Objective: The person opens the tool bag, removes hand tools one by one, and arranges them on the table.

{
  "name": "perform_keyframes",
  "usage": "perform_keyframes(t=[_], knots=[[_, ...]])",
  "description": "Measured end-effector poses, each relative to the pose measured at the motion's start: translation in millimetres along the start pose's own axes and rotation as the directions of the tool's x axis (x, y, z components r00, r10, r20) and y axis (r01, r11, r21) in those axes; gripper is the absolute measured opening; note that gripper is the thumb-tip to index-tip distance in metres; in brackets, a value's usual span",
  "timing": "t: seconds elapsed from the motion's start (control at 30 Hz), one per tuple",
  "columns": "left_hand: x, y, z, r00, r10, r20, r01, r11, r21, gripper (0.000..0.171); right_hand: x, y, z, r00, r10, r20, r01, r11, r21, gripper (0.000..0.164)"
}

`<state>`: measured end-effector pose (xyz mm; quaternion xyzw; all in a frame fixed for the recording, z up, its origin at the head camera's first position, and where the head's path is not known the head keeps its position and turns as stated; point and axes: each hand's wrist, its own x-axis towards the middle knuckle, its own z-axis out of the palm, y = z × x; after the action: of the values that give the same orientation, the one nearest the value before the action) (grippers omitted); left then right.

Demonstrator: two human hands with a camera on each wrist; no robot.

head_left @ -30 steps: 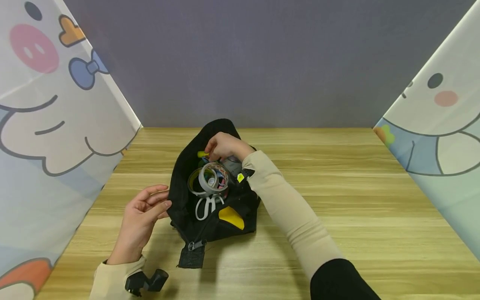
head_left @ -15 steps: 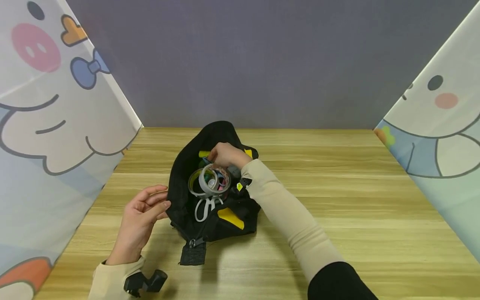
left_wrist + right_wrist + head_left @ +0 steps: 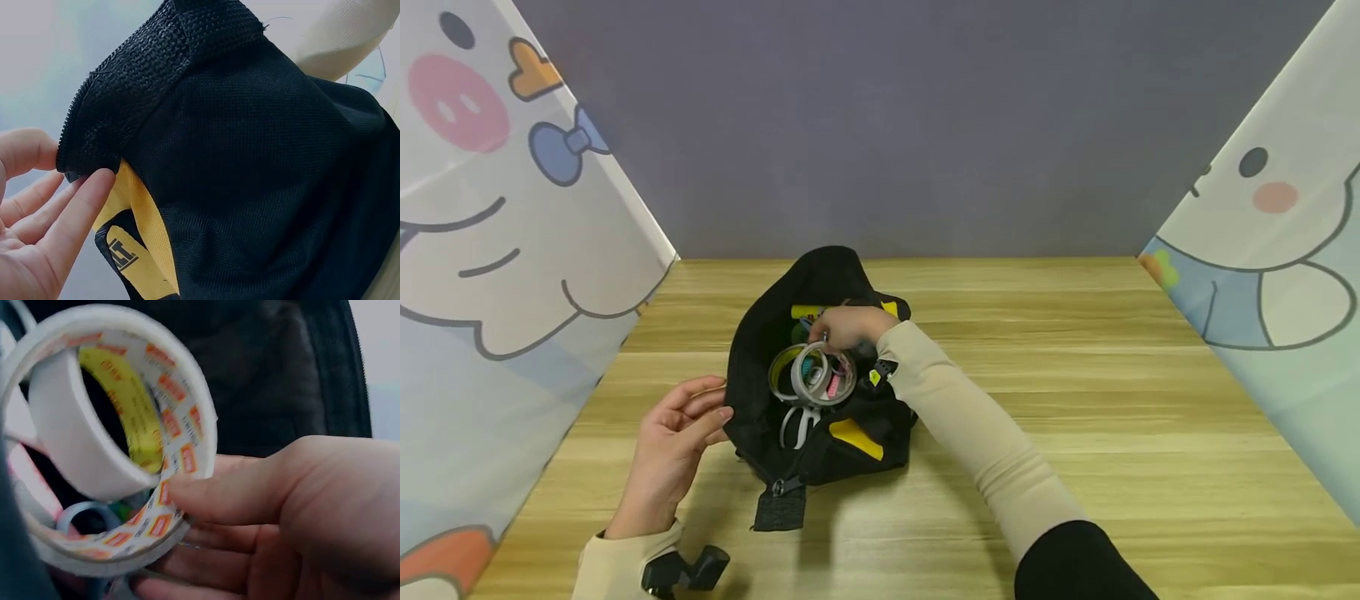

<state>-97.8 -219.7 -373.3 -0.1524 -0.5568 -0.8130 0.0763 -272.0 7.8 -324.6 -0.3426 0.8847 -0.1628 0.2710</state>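
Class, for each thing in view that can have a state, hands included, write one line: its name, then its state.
Bag: open, upright
Zip: undone
Orange-marked roll: tilted, gripped
Yellow-cored roll: in the bag, ungripped
Scissors: handles showing, blades hidden; open or closed, cannot tell
Left hand: pinching the bag's edge
Right hand: pinching the orange-marked roll
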Motion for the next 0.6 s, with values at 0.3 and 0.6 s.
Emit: perform_keyframes(t=[0.3,0.6], knots=[[-3.5,-2.0,-1.6,1.0,0.012,-0.011,-0.012,1.0,-0.015,0.046,-2.0,7.4,0.6,0.998,0.048,0.027,-0.053,0.973,0.226,0.029],[-1.6,-7.4,-3.7,0.997,0.065,0.029,-0.06,0.987,-0.152,0.043,-10.5,10.3,-6.8,1.0,-0.014,-0.003,0.014,0.919,0.394,0.03]])
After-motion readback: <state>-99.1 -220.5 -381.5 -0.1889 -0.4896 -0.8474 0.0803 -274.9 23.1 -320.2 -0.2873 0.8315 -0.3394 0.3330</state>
